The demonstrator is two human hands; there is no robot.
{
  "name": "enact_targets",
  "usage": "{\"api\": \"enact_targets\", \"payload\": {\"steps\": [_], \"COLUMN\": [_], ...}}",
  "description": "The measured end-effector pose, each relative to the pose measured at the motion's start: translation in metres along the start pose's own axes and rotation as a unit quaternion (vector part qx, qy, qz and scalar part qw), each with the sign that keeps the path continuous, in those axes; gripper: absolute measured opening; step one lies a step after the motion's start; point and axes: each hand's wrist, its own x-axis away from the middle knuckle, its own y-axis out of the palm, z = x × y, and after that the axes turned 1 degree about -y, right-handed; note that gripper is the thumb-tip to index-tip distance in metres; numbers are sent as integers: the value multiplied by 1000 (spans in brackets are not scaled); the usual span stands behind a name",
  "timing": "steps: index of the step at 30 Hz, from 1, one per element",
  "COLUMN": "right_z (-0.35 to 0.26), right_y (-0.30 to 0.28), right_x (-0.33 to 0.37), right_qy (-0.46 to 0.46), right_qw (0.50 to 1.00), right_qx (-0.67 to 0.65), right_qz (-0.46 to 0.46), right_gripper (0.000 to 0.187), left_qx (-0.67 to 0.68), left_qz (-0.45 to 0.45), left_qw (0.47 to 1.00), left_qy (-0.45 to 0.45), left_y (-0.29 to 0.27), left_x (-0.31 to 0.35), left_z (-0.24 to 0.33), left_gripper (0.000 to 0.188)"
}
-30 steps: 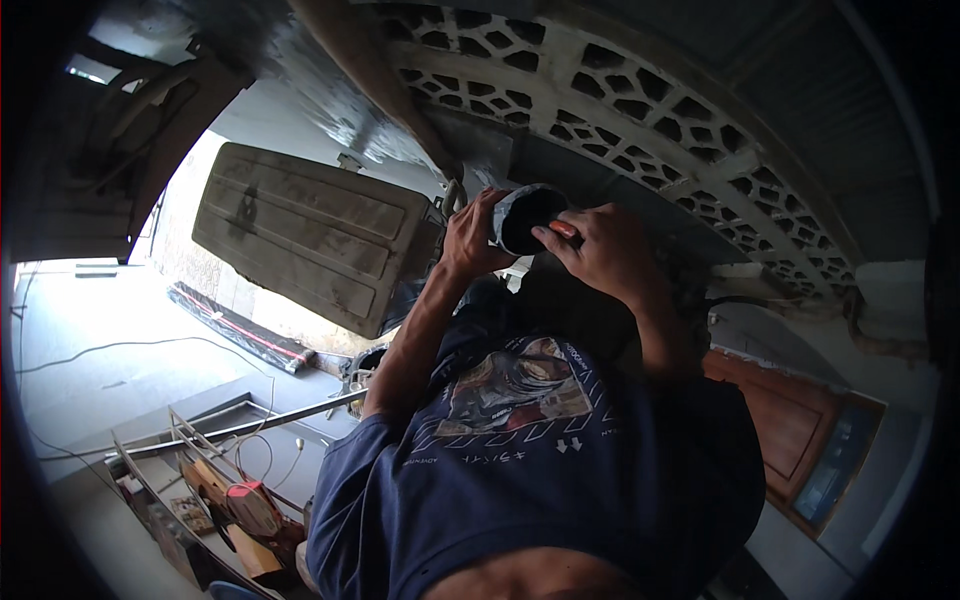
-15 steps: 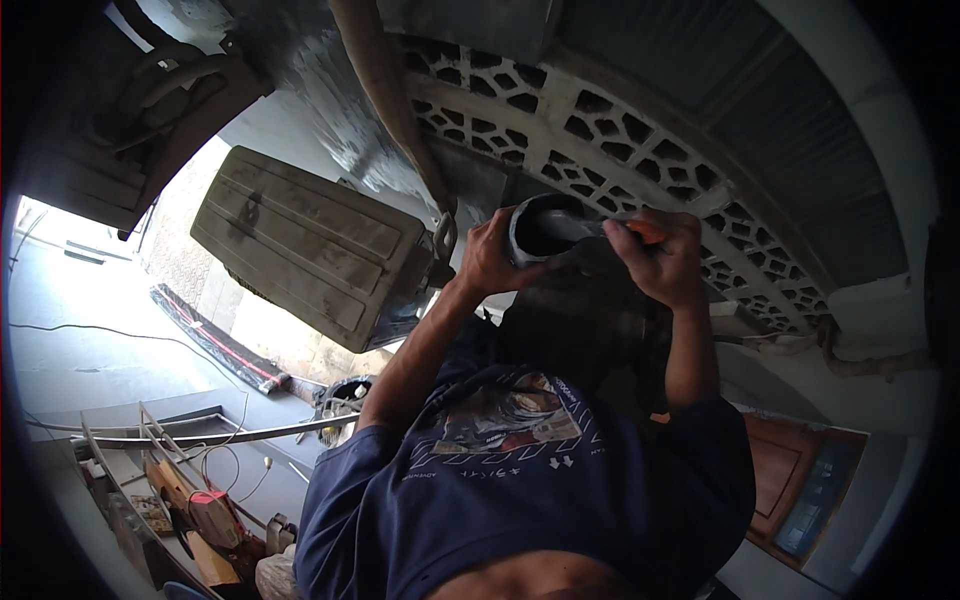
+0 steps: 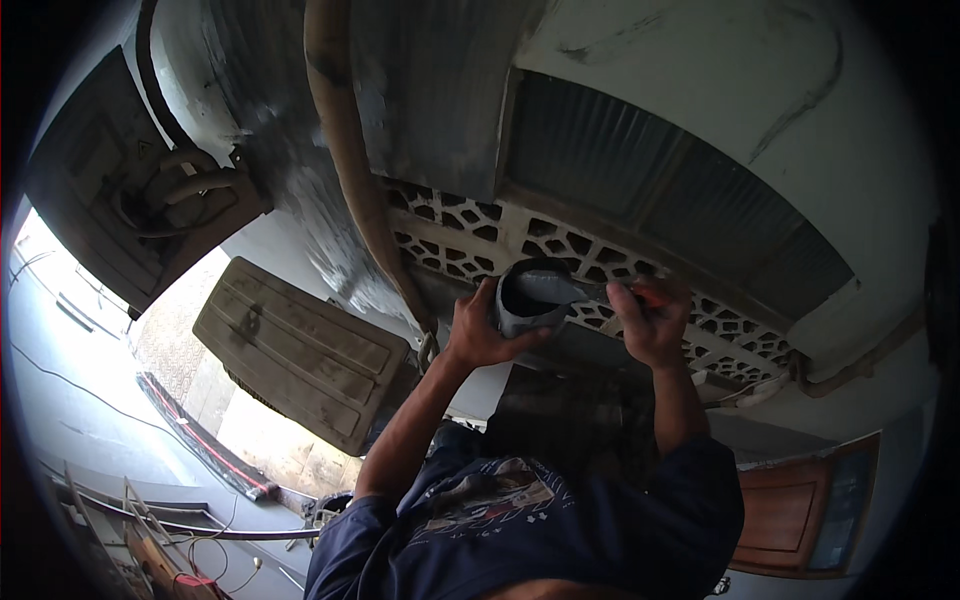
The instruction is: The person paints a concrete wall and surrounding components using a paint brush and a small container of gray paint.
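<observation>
My left hand is wrapped round a dark, round, open-topped container, held tilted in front of my chest. Pale grey paste coats the inside of its rim. In my right hand is a putty knife with an orange handle, gripped between thumb and fingers. Its grey blade points left and meets the container's right rim; where the blade ends is hard to make out against the paste.
Beyond my hands a wall of patterned vent blocks runs below a dark window. A wrapped pipe hangs near a beige outdoor air-conditioner unit on the left. A brown door stands at lower right; cluttered tools lie lower left.
The view has tilted up, showing more wall. Both hands and the container sit lower in the picture. The putty knife's blade has drawn from inside the container toward its right rim.
</observation>
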Motion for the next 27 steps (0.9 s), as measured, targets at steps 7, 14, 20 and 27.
{"api": "enact_targets", "payload": {"steps": [7,14,20,27], "right_z": [-31,-74,-122,-168], "right_y": [-16,-60,-98,-91], "right_x": [-45,-155,-257,-295], "right_qy": [-155,-231,-450,-369], "right_qw": [988,971,743,820], "right_qx": [21,54,495,434], "right_qz": [17,1,-9,61], "right_gripper": [22,25,21,37], "left_qx": [9,19,69,21], "left_qz": [-20,33,19,30], "left_qw": [999,998,997,999], "left_qy": [45,56,-5,0], "left_y": [-18,-37,-57,-74], "left_x": [-35,-103,-160,-188], "left_z": [30,83,130,159], "left_gripper": [80,74,76,87]}}
